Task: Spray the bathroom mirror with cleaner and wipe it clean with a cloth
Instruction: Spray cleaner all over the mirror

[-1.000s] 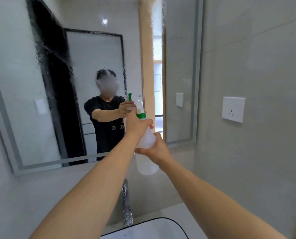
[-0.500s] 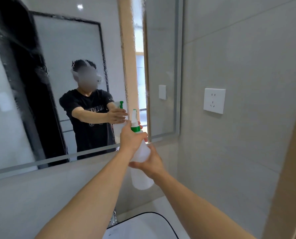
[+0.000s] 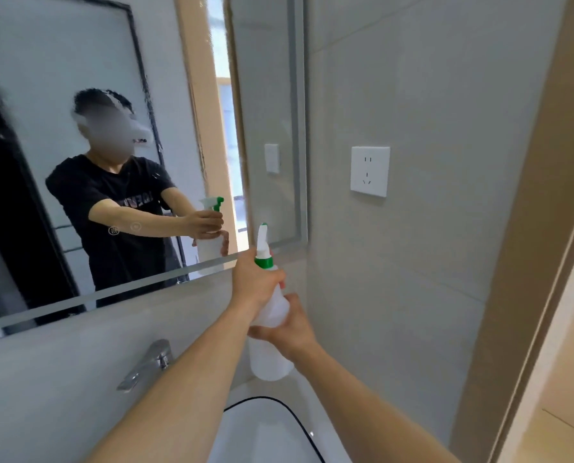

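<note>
Spraying is where you are: your left hand [image 3: 257, 282] clenches the neck of the spray bottle [image 3: 270, 315], your right hand [image 3: 290, 325] grips its body, nozzle aimed at the already streaked mirror [image 3: 178, 95], wiping undone (no cloth in view).

Translucent white plastic spray bottle with green collar [image 3: 272, 315]: between both hands, upright, nozzle toward the glass. Left hand [image 3: 255, 284]: around the bottle's neck, above the right hand [image 3: 287, 329], which wraps the bottle's body from the right side. Large frameless rectangular wall mirror [image 3: 178, 95]: beyond the hands, up and to the left. White square wall socket [image 3: 369, 171]: right of the hands, higher, on the side wall. Chrome metal tap [image 3: 147, 364]: left of the hands, lower. White ceramic basin with dark rim [image 3: 265, 429]: below the hands, nearer.
</note>
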Available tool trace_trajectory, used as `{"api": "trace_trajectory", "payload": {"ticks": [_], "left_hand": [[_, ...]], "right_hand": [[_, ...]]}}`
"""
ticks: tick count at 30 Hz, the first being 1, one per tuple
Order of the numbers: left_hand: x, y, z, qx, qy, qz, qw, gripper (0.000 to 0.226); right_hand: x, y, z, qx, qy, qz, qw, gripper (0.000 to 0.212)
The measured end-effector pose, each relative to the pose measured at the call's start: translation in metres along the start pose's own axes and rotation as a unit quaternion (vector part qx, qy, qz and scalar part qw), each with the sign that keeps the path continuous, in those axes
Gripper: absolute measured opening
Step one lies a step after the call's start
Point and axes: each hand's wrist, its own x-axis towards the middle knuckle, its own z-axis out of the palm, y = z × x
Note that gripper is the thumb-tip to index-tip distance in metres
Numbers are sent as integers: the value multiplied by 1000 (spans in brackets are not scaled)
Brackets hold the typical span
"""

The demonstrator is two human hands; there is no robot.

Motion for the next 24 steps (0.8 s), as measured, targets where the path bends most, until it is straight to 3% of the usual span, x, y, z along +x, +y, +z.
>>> {"api": "trace_trajectory", "payload": {"ticks": [5, 10, 17, 24], "left_hand": [[-4, -13, 17, 5, -10, -3, 1000, 34], [-6, -15, 18, -4, -41, -12, 999, 46], [-10, -21, 16, 14, -53, -21, 998, 45], [-22, -33, 26, 46, -51, -41, 997, 35]], "right_hand": [[0, 17, -8, -4, 8, 18, 1000, 86], [1, 23, -9, -14, 13, 18, 1000, 83], [-2, 31, -5, -3, 5, 18, 1000, 79], [-6, 52, -3, 5, 5, 39, 999, 83]]}}
